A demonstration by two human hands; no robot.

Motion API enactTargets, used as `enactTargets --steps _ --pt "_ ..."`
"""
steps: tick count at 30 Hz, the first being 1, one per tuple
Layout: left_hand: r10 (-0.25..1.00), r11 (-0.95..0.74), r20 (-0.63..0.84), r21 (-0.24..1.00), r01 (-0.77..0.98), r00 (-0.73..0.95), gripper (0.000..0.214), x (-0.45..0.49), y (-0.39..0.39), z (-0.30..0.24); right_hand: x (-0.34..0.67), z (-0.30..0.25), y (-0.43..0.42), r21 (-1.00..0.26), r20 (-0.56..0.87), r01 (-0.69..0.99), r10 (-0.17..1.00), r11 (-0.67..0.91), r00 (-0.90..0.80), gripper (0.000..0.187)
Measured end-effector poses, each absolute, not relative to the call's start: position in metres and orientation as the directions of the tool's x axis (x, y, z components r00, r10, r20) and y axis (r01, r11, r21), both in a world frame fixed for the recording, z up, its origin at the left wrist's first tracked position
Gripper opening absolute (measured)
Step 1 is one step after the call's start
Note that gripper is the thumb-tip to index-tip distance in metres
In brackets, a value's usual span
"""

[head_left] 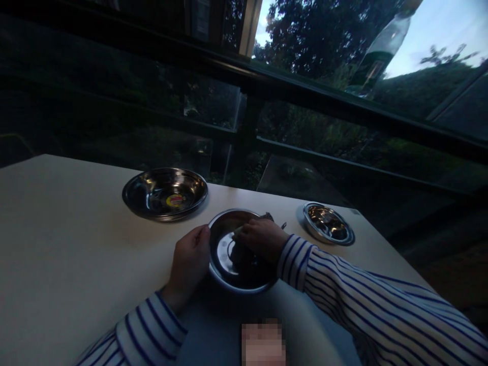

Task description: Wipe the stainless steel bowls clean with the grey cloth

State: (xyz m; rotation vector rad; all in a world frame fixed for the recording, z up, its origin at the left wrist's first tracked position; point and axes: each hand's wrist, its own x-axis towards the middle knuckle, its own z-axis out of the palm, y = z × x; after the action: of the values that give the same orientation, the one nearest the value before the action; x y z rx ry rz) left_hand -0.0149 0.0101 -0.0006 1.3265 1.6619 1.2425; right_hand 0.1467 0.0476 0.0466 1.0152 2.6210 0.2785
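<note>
A round metal bowl (pixel 244 291) stands near the front of the white table. My left hand (pixel 190 259) is closed on the left side of its rim, thumb uppermost. Reaching over the bowl from the right, my right hand (pixel 263 239) has its fingers curled together inside it. Something pale shows at those fingertips, too dim to name, and the palm side is hidden. Just beyond the right hand, a small dark, shiny piece (pixel 268 216) sticks out at the bowl's far rim; its kind is unclear.
At the back left of the white table (pixel 76 218) sits a wide metal basin (pixel 165 195) with a yellow sticker inside. A smaller metal bowl (pixel 328 223) stands to the right. Behind the table runs a dark railing (pixel 297 91), with a green-labelled plastic bottle (pixel 381 53) upon it.
</note>
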Motion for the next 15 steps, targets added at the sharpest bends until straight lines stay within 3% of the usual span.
enactTargets --steps 7,15 --pt "0.968 0.030 0.044 0.957 0.287 -0.248 0.030 -0.014 0.010 0.003 0.149 0.052 0.047 0.234 -0.344 0.642 0.680 0.730 -0.648 0.023" --pt "0.962 0.056 0.047 0.931 0.361 -0.270 0.030 -0.014 0.008 0.001 0.155 0.060 0.034 0.096 -0.478 0.612 0.576 0.785 -0.663 0.024"
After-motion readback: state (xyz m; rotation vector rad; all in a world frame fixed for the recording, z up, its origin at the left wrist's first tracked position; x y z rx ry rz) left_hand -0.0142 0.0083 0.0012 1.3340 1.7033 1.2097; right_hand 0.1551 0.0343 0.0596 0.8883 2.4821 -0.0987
